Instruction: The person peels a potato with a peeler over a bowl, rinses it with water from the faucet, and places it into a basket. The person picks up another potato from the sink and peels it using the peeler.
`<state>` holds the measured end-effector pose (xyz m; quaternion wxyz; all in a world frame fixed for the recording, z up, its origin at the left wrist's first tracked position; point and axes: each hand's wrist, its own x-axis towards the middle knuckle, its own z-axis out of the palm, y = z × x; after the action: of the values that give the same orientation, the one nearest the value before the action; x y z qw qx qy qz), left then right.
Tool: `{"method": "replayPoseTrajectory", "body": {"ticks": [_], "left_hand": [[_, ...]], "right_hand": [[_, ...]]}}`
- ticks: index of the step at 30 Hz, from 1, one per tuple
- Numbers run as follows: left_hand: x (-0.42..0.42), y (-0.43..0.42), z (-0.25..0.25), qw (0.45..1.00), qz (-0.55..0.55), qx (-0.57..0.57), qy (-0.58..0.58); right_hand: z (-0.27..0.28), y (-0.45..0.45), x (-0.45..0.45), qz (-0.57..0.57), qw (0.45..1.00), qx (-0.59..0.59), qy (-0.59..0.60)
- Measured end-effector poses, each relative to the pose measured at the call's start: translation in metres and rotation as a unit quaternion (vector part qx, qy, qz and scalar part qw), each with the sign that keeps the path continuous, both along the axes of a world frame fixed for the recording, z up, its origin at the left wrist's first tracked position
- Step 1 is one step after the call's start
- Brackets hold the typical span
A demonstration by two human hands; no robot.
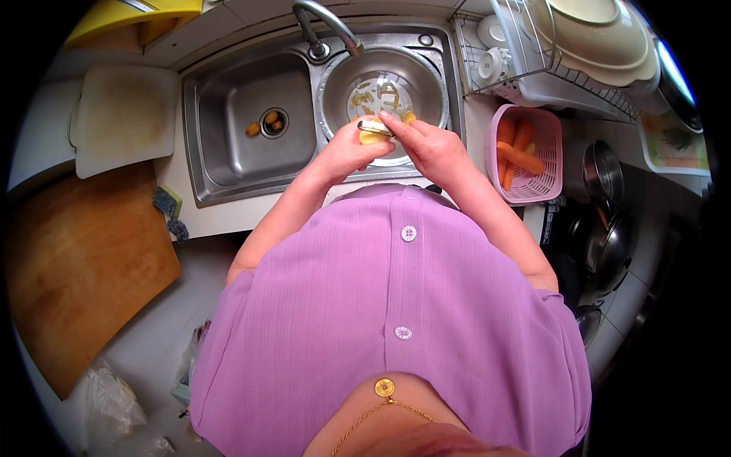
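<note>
Over the near edge of a steel basin [331,95], my left hand [339,155] is closed around a yellow peeled piece [370,139], perhaps potato. My right hand [435,151] grips a peeler [375,128], whose metal head lies across that piece; its handle is mostly hidden by the fingers. Strips of peel [388,94] lie in the basin, with more yellow pieces partly hidden behind my hands. In the left sink bowl [228,99], a small brown-yellow tuber [253,129] sits beside the drain, and more bits lie in the drain [272,122].
The faucet [335,24] arches over the basin. Right of the sink stands a pink basket [556,152] with several carrots [524,137], below a dish rack [533,65]. A white cutting board [126,114], a sponge [167,201] and a wooden board [84,259] are at the left.
</note>
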<state>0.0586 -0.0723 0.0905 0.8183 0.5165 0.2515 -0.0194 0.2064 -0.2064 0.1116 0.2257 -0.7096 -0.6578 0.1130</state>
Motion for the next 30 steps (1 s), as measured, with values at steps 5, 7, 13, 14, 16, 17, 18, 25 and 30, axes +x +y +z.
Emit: {"method": "replayPoseTrajectory", "body": {"ticks": [5, 7, 13, 14, 16, 17, 18, 25, 30], "left_hand": [[-0.002, -0.010, 0.009, 0.997, -0.028, 0.069, 0.007], [-0.001, -0.013, 0.015, 0.999, -0.002, 0.042, 0.009], [-0.003, -0.006, 0.007, 1.000, -0.025, -0.003, 0.006], [-0.003, -0.006, 0.006, 1.000, -0.025, -0.003, 0.006], [-0.003, -0.005, 0.003, 0.999, -0.033, -0.016, 0.007], [-0.002, -0.006, 0.004, 0.999, -0.034, -0.016, 0.007], [-0.001, -0.007, 0.005, 0.999, -0.025, -0.019, 0.005], [-0.004, -0.002, 0.005, 0.997, -0.067, -0.031, 0.018], [-0.004, -0.005, 0.009, 0.999, -0.035, 0.003, 0.015]], "right_hand": [[-0.025, -0.002, 0.010, -0.078, 0.997, 0.005, 0.022], [-0.021, -0.002, 0.007, -0.074, 0.995, 0.033, 0.053], [-0.002, -0.003, 0.000, -0.006, 0.997, 0.051, 0.058], [-0.003, -0.003, 0.000, -0.010, 0.997, 0.062, 0.034], [-0.004, -0.003, 0.001, -0.015, 0.997, 0.073, 0.010], [-0.004, -0.004, 0.001, -0.011, 0.997, 0.072, 0.005], [-0.005, -0.004, 0.002, -0.008, 0.997, 0.071, -0.001], [-0.004, -0.004, 0.002, 0.001, 0.998, 0.055, -0.011], [-0.015, -0.002, 0.003, -0.051, 0.996, 0.033, 0.063]]}}
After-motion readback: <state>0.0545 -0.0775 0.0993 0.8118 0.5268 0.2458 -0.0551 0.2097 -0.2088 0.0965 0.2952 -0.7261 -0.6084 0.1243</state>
